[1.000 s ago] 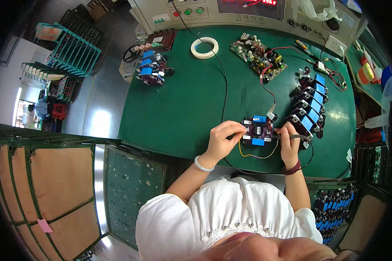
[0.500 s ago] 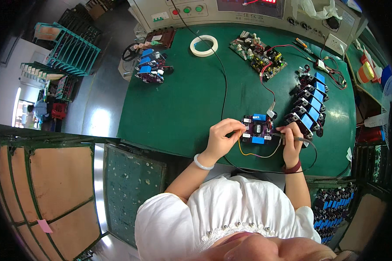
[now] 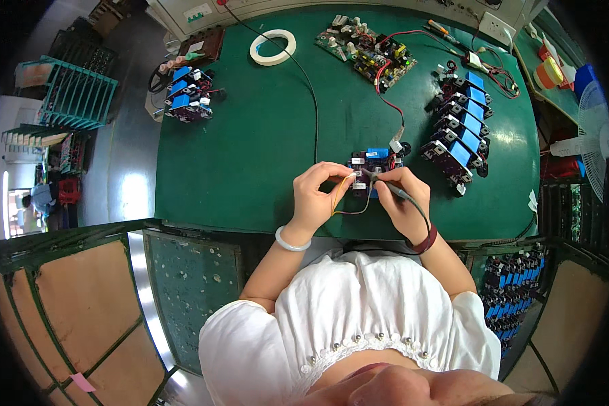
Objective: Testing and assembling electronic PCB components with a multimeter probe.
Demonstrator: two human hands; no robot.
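possibly white labels point(image 3: 197, 11) on top panel

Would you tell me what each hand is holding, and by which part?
Left hand pinches a small connector at the circuit board; right hand grips a probe mid-shaft.

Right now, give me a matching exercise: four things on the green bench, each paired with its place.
Things:
1. roll of white tape
2. circuit board with blue part
3. row of blue-topped modules
4. grey probe

Places:
A. in the right hand
B. far side of the bench, left of centre
C. between both hands
D. right side of the bench

Pairs: 1-B, 2-C, 3-D, 4-A
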